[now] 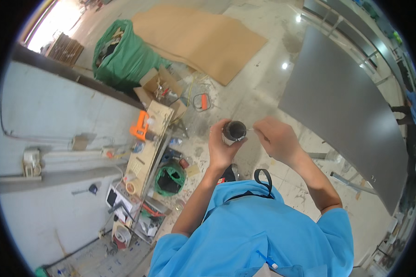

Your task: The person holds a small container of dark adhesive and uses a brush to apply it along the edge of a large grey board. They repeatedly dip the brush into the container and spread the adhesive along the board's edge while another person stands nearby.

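Observation:
My left hand (221, 148) is wrapped round a dark hollow cylinder (236, 130), holding it up in front of my chest with its round opening facing up. Its lower side has a pale, shiny patch near my thumb. Just to the right, my right hand (278, 140) is closed in a pinch close to the cylinder's rim. A thin light sliver shows between those fingertips and the cylinder, too small to name.
On my left, a narrow bench (143, 161) carries an orange heat gun or drill-like tool (140, 126). Below it hangs a green bag-lined bin (170, 179). Farther off are a cardboard box (171, 83), a full green sack (129, 60) and brown sheets (203, 41). A large grey panel (346, 111) stands right.

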A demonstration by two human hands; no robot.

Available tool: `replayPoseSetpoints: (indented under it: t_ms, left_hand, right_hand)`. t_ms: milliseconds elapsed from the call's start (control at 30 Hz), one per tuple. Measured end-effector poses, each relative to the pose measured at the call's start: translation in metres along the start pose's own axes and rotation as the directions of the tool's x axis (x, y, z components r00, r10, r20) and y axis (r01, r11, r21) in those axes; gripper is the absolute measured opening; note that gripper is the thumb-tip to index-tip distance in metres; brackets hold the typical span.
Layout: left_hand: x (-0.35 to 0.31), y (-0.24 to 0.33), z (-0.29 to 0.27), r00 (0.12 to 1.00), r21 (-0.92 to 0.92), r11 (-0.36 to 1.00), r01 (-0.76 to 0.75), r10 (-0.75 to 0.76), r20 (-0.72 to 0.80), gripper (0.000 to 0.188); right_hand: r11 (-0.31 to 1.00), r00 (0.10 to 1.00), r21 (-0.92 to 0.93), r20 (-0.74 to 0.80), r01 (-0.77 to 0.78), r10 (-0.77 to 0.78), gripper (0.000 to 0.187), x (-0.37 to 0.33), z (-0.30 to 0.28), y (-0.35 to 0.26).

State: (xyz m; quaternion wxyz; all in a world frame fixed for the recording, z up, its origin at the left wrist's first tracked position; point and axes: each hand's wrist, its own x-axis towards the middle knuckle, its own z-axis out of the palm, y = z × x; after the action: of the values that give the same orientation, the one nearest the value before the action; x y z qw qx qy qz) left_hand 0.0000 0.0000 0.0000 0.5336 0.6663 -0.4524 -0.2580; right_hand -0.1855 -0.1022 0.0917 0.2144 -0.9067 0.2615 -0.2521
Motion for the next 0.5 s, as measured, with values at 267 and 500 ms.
replayPoseSetpoints:
  t_ms: [267,500]
  left_hand:
    - [0.193,-0.010,0.021,0.947,0.066,0.949,-0.309,0.300,0.118,0.073]
    - [0.326,-0.017,0.064,0.897,0.060,0.936,-0.347,0.313,0.311,0.072]
  right_hand:
    - [0.927,0.986,-0.372,0.168,0.049,0.015,0.016,0.152,-0.008,0.074]
    - [0.939,0.982,-0.312,0.071,-0.146,0.176,0.017,0.231,-0.021,0.158]
